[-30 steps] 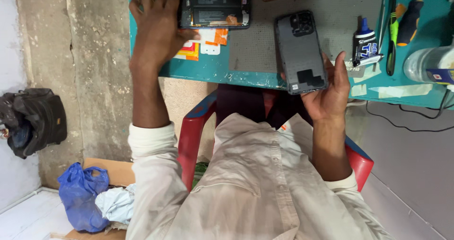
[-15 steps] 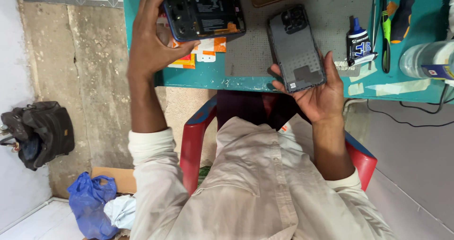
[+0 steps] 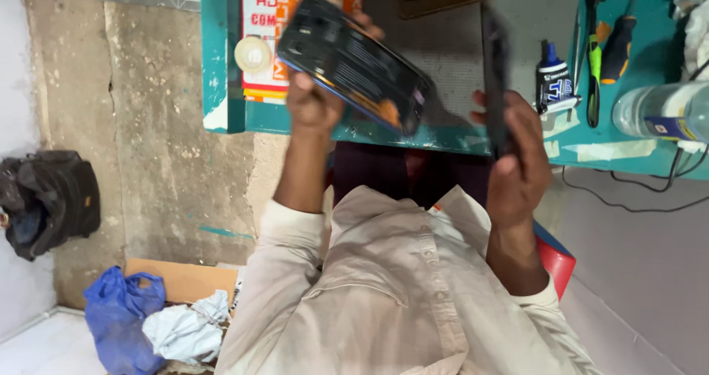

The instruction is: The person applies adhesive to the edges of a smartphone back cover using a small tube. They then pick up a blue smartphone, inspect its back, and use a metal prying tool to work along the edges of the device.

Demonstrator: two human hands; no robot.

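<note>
Above the teal bench edge (image 3: 221,116), both hands are raised and closed on phone parts. Left hand (image 3: 314,101) grips the opened phone body (image 3: 354,61) from below, its long axis slanting from upper left down to lower right, insides facing up. Right hand (image 3: 521,161) clasps the back cover (image 3: 496,72) edge-on, its long axis upright. Just beyond the right hand stand a glue bottle (image 3: 552,79) and screwdrivers (image 3: 605,46). Lining up the 2 parts squarely, with a light grip on the edges, looks wise.
</note>
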